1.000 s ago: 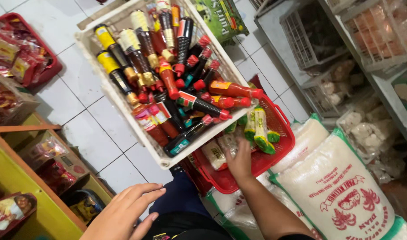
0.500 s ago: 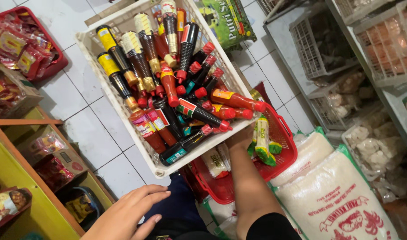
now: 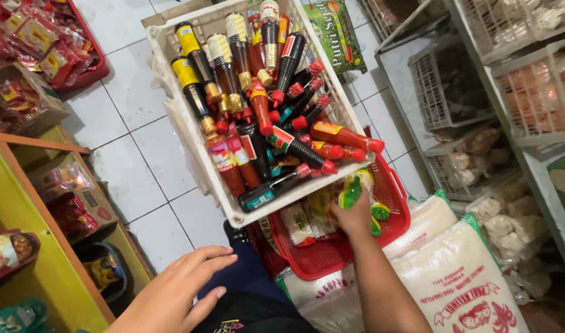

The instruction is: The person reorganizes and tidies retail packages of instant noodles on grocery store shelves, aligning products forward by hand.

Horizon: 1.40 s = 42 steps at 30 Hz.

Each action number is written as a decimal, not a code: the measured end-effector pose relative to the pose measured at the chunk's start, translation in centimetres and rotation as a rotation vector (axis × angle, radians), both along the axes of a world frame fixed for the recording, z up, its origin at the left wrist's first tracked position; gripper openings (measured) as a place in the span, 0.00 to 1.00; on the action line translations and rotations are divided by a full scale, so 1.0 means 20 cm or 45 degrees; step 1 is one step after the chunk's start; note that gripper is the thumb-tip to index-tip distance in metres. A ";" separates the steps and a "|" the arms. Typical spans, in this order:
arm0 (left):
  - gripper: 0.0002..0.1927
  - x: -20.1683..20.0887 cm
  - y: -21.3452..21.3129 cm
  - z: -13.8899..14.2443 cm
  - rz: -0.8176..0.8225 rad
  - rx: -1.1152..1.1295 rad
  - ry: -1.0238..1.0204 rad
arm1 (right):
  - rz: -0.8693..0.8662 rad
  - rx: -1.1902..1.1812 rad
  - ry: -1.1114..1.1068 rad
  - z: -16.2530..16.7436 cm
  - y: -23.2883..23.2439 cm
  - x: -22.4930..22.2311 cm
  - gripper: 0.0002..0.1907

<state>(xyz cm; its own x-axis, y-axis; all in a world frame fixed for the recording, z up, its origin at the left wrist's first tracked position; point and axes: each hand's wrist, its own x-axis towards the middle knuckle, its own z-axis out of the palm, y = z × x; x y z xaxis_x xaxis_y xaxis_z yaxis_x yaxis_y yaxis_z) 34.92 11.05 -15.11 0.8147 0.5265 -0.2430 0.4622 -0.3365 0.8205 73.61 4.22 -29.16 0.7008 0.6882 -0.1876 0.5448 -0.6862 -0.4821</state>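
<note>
Nearest the camera, the left hand [image 3: 177,290] hangs free above the person's dark lap, fingers loosely spread and released, holding nothing. The right hand [image 3: 354,216] reaches forward into the red plastic basket [image 3: 398,213] and is grasping a green-and-yellow plastic sachet pack [image 3: 351,190] near the basket's far rim, just under the near edge of the crate. More small packets lie in the basket: a pale sachet [image 3: 296,223] by its left wall and a bit of green-yellow packaging [image 3: 380,211] beside the wrist. The basket rests on big white woven sacks with red print and green trim [image 3: 461,283], stacked at the right.

Beyond it, the white plastic slatted crate [image 3: 171,105] sits on the white tiled floor [image 3: 128,123], its near corner overlapping the basket's rim. It is packed with dark sauce bottles with red caps [image 3: 295,147], yellow-labelled bottles [image 3: 190,55] toward the far-left corner, and orange chilli-sauce bottles [image 3: 341,135] along the right edge.

As a judgement, the sorting in the basket looks about midway: one pack is in hand and not yet lifted clear, several packets remain in the basket, and the crate of bottles seems untouched.

Farther out, a yellow wooden shelf with snack packets [image 3: 42,246] lines the left, a red tray of packets [image 3: 79,61] sits at the far left, and grey wire racks [image 3: 517,92] stand at the right.
</note>
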 end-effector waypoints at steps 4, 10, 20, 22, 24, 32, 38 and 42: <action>0.26 -0.12 -0.14 0.07 0.066 0.009 -0.040 | -0.414 -0.207 0.537 0.00 -0.24 0.00 0.55; 0.31 -0.35 -0.41 0.15 0.234 0.021 0.057 | -0.122 0.223 1.161 0.20 -0.57 -0.03 0.55; 0.55 -0.86 -0.90 0.43 0.783 0.612 -0.406 | 1.221 0.537 1.617 0.67 -0.33 -0.97 0.67; 0.59 -0.98 -1.04 0.52 0.949 0.813 -0.433 | 1.362 0.556 1.754 0.68 -0.27 -1.22 0.70; 0.61 -1.08 -1.19 0.59 1.100 0.981 -0.411 | 1.511 0.520 1.820 0.70 -0.20 -1.45 0.71; 0.59 -1.33 -1.84 0.64 1.701 1.465 -0.049 | 2.419 0.366 2.068 0.83 0.05 -2.46 0.67; 0.60 -1.47 -2.11 0.59 1.883 2.223 0.071 | 3.115 1.054 1.916 1.04 -0.16 -3.17 0.62; 0.55 -1.43 -2.26 0.62 2.171 2.156 0.753 | 3.337 1.141 1.737 1.17 -0.29 -3.37 0.59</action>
